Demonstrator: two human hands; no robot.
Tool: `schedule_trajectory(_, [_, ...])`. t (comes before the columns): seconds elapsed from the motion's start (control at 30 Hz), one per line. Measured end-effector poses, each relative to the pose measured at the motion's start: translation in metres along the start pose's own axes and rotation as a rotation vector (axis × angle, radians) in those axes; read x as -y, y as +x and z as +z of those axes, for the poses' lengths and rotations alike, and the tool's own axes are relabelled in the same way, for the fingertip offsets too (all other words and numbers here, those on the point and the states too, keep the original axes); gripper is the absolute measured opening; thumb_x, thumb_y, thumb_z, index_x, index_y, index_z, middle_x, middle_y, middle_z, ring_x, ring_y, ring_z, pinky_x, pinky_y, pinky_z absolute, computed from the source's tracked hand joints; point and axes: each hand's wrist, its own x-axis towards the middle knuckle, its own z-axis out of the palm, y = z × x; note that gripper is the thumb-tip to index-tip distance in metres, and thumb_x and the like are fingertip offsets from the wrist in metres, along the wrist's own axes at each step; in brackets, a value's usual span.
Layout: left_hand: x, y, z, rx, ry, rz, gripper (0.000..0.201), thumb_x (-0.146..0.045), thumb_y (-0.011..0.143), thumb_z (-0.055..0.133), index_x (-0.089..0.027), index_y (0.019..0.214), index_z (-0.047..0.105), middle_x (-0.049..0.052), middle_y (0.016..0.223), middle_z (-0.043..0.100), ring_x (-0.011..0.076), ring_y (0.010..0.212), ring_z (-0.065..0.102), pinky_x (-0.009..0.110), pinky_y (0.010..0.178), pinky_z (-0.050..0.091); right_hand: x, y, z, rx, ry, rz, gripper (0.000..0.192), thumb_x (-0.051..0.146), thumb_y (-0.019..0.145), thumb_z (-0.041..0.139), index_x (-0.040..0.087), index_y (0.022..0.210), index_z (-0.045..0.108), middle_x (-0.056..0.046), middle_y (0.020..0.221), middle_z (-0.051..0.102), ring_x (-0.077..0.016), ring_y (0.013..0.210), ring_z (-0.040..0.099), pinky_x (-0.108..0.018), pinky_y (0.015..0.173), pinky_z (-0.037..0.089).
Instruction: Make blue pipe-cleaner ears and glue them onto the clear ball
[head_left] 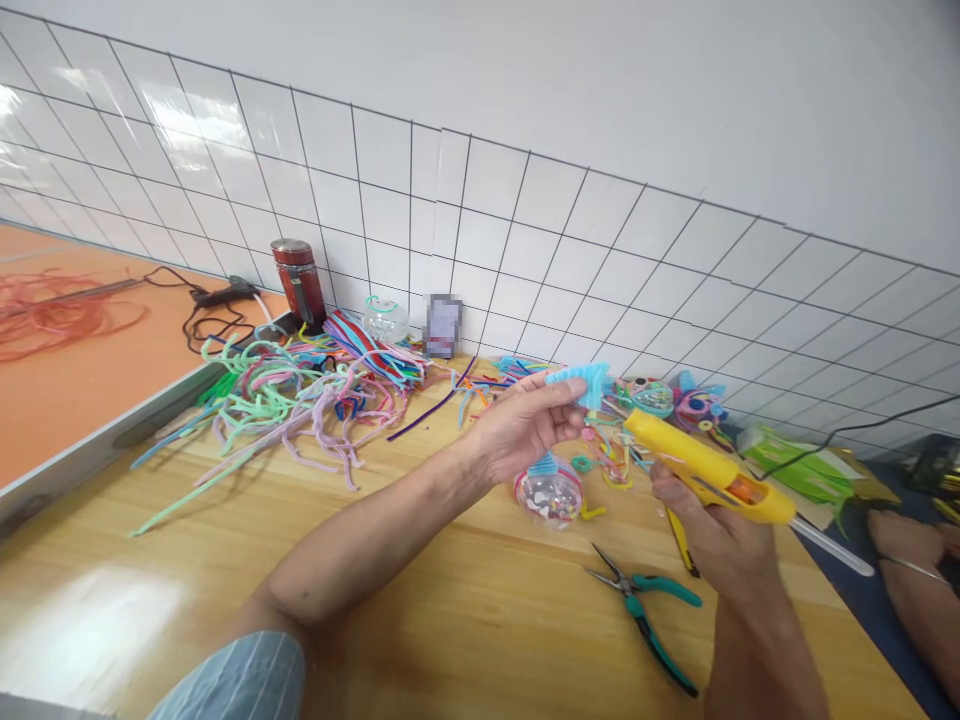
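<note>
Between the thumb and fingers of my left hand (529,425) is a light blue fuzzy piece (589,385), shaped from what looks like pipe cleaner. My right hand (712,535) grips a yellow hot glue gun (697,465), its nozzle pointing left, close to the blue piece. A clear glue stick (832,545) sticks out of the gun's back end. Below my left hand, a clear ball (551,495) with bright bits inside and a pink band sits on the table. Nearer to me lie pliers (637,600) with teal handles, jaws apart.
Many loose pipe cleaners (300,390) spread over the wooden table (360,560) at left. A red thermos (298,285), a clear ball (385,320) and a phone (443,325) stand along the tiled wall. Another person's hand (907,540) shows at far right.
</note>
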Motion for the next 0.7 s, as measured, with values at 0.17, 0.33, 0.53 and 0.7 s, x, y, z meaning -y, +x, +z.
schedule_trajectory(0.17, [-0.0003, 0.0019, -0.0027, -0.02, 0.004, -0.002, 0.039, -0.03, 0.069, 0.104, -0.013, 0.085, 0.073, -0.001, 0.069, 0.074, 0.0077, 0.057, 0.069, 0.019, 0.06, 0.056, -0.0033, -0.002, -0.0005, 0.001, 0.019, 0.015, 0.029, 0.056, 0.096, 0.076, 0.027, 0.093, 0.079, -0.002, 0.085, 0.08, -0.0245, 0.08, 0.075, -0.038, 0.081, 0.065])
schedule_trajectory(0.33, [0.0002, 0.0034, -0.0048, -0.026, 0.005, 0.003, 0.042, -0.031, 0.066, 0.105, -0.012, 0.086, 0.073, -0.002, 0.069, 0.074, 0.0065, 0.058, 0.067, 0.018, 0.058, 0.054, -0.0013, -0.0015, 0.0001, 0.012, 0.024, -0.023, 0.023, 0.05, 0.097, 0.075, 0.028, 0.097, 0.081, -0.001, 0.089, 0.082, -0.0235, 0.081, 0.076, -0.037, 0.082, 0.066])
schedule_trajectory(0.53, [-0.0011, 0.004, -0.006, -0.029, 0.019, 0.002, 0.039, -0.03, 0.07, 0.103, -0.013, 0.087, 0.072, -0.002, 0.069, 0.072, 0.0067, 0.059, 0.067, 0.019, 0.059, 0.053, 0.0012, -0.0004, 0.0007, 0.032, -0.016, 0.007, 0.026, 0.053, 0.097, 0.074, 0.029, 0.097, 0.083, -0.002, 0.093, 0.084, -0.0267, 0.086, 0.079, -0.041, 0.087, 0.067])
schedule_trajectory(0.7, [-0.0008, 0.0051, -0.0073, -0.019, 0.002, 0.027, 0.042, -0.031, 0.067, 0.105, -0.013, 0.085, 0.072, -0.002, 0.069, 0.072, 0.0074, 0.059, 0.067, 0.018, 0.056, 0.052, 0.0004, -0.0004, 0.0001, 0.049, -0.026, 0.028, 0.028, 0.055, 0.096, 0.073, 0.029, 0.094, 0.083, -0.003, 0.09, 0.083, -0.0274, 0.087, 0.079, -0.042, 0.091, 0.067])
